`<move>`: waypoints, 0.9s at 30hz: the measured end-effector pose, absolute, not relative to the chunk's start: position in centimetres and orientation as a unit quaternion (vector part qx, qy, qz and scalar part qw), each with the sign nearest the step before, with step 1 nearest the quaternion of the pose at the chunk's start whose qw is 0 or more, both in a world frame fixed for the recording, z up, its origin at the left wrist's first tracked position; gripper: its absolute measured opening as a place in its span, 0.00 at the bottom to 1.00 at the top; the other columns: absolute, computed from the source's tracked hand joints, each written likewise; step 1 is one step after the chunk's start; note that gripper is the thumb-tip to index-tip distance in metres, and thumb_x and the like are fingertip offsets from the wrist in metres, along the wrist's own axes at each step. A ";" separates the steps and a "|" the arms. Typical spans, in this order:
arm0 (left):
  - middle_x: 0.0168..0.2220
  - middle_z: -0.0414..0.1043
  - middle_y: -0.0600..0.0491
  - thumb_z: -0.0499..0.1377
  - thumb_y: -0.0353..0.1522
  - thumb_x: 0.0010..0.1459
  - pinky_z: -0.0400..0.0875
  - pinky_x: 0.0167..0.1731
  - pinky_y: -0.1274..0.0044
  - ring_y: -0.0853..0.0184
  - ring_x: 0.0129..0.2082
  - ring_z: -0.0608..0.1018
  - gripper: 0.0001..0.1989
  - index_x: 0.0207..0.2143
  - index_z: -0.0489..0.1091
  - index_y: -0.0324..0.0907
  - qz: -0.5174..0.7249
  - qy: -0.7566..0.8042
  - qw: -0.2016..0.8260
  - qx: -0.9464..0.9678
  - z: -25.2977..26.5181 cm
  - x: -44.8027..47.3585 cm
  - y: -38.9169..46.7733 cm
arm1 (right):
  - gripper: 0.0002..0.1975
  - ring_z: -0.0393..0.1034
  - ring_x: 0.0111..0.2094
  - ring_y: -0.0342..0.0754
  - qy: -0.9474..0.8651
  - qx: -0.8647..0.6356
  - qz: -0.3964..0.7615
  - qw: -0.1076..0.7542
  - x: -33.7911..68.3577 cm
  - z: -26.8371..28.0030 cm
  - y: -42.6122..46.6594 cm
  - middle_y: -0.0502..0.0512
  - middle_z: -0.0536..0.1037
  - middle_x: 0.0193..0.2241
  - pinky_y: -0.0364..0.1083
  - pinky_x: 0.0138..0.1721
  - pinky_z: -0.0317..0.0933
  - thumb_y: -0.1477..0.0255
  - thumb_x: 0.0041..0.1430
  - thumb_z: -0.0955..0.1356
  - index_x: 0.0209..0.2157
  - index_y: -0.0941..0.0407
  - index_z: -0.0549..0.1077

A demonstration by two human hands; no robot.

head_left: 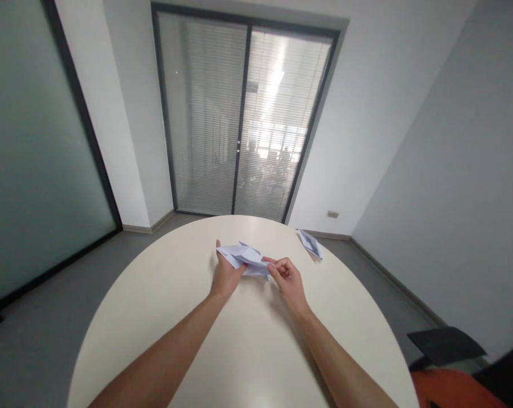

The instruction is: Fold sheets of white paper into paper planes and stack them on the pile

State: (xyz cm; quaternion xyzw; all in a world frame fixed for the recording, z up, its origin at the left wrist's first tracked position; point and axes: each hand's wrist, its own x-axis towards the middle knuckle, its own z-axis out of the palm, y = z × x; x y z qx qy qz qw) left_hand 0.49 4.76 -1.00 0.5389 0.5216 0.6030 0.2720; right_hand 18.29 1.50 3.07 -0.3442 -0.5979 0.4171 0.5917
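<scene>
A piece of folded pale paper (250, 256) with several pointed flaps is held between my two hands, just above the table. My left hand (227, 276) grips its left part from below, the thumb resting on the near side and a fingertip showing past the left corner. With thumb and index finger, my right hand (288, 277) pinches the right end of the paper, the other fingers curled in. Part of the left fingers is hidden behind the paper.
A white round table (163, 317) spreads beneath my hands. Near its far right edge lies another folded paper (310, 245). An orange and black chair (452, 385) stands at the lower right. Beyond the table is a glass door (201, 124) with blinds.
</scene>
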 end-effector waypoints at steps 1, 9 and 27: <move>0.66 0.57 0.38 0.66 0.32 0.54 0.69 0.56 0.70 0.60 0.59 0.72 0.58 0.69 0.22 0.46 0.615 0.519 0.257 0.535 -0.7 0.8 4.3 | 0.18 0.76 0.42 0.53 -0.586 -0.346 0.413 0.605 18.6 3.2 1.6 0.57 0.82 0.38 0.51 0.43 0.67 0.55 0.57 0.72 0.31 0.51 0.63; 0.54 0.72 0.49 0.61 0.38 0.60 0.70 0.54 0.68 0.60 0.53 0.75 0.28 0.62 0.59 0.47 0.528 0.517 0.148 0.657 0.9 3.2 1.6 | 0.19 0.60 0.21 0.45 -0.533 -0.421 0.290 0.674 22.3 3.3 2.7 0.42 0.62 0.20 0.42 0.23 0.51 0.51 0.61 0.66 0.34 0.49 0.57; 0.27 0.73 0.54 0.56 0.46 0.60 0.66 0.34 0.76 0.64 0.31 0.74 0.17 0.28 0.70 0.42 0.628 0.547 0.125 0.539 5.0 2.9 1.0 | 0.26 0.73 0.38 0.49 -0.619 -0.389 0.344 0.589 24.3 2.2 3.3 0.52 0.78 0.38 0.44 0.33 0.66 0.62 0.53 0.72 0.50 0.49 0.59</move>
